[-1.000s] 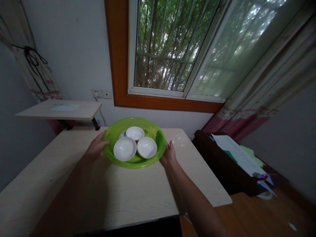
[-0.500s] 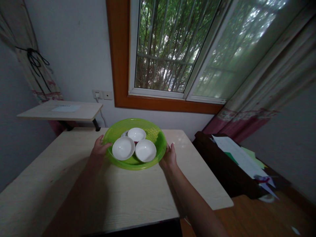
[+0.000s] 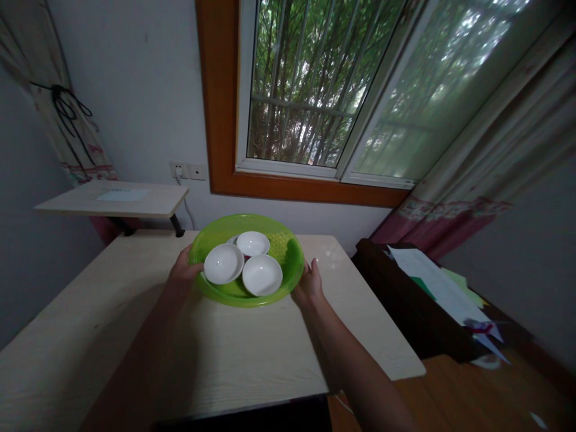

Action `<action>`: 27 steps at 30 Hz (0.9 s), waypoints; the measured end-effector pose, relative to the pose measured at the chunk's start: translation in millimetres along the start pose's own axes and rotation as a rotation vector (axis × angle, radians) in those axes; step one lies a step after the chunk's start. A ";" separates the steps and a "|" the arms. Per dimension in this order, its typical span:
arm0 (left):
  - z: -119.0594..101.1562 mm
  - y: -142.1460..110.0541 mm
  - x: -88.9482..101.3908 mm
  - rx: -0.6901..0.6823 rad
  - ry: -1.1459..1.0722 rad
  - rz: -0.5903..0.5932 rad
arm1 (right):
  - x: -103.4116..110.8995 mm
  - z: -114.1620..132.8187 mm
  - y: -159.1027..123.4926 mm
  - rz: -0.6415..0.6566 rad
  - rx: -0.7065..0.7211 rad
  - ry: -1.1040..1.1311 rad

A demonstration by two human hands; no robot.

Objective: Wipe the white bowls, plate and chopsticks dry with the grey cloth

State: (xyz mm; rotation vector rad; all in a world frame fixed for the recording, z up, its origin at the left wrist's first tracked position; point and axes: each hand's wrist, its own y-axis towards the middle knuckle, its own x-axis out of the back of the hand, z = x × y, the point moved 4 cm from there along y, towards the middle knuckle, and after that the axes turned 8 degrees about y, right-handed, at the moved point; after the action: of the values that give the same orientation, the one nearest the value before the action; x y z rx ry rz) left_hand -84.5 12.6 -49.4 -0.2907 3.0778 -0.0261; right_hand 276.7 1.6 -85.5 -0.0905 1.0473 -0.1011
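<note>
A round green plastic basin (image 3: 290, 279) is held between my two hands over the table. Inside it lie three white bowls: one at the left (image 3: 224, 264), a front one (image 3: 262, 276) and a rear one (image 3: 253, 243). Part of another pale item shows behind the rear bowl, too covered to name. My left hand (image 3: 183, 266) grips the basin's left side, thumb over the rim. At the right side, my right hand (image 3: 310, 283) holds the basin with its thumb up and its other fingers mostly hidden beneath.
The light wooden table (image 3: 252, 348) spreads under the basin. A raised shelf (image 3: 153, 207) with a paper on it stands at the back left, near wall sockets (image 3: 188, 171). Beyond the table's right edge is a dark brown piece of furniture (image 3: 382, 288) bearing papers.
The bowls have shifted and turned a little inside the basin: the left one slightly up, the rear one right. The basin and both hands stay in nearly the same place.
</note>
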 end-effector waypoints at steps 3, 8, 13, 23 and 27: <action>-5.8 13.0 -1.6 -0.010 0.015 0.005 | -7.7 4.8 15.8 0.010 -0.046 0.003; -1.9 21.3 -2.7 0.016 0.045 -0.163 | -12.5 8.0 24.2 0.028 -0.064 -0.004; 2.8 21.7 -1.3 0.054 0.072 -0.246 | 7.8 0.6 -2.1 0.012 0.011 -0.025; -10.5 19.5 -5.2 0.005 0.102 -0.149 | 20.7 -11.1 -34.3 -0.032 0.012 -0.016; -14.0 18.2 -5.5 0.006 0.115 -0.137 | 6.1 0.7 -4.8 -0.029 0.011 0.001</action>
State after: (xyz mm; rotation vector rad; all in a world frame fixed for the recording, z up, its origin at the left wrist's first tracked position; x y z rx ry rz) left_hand -83.2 31.6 -35.6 -0.5165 3.1643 -0.0601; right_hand 280.2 -3.9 -89.8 -0.0955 1.0468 -0.1337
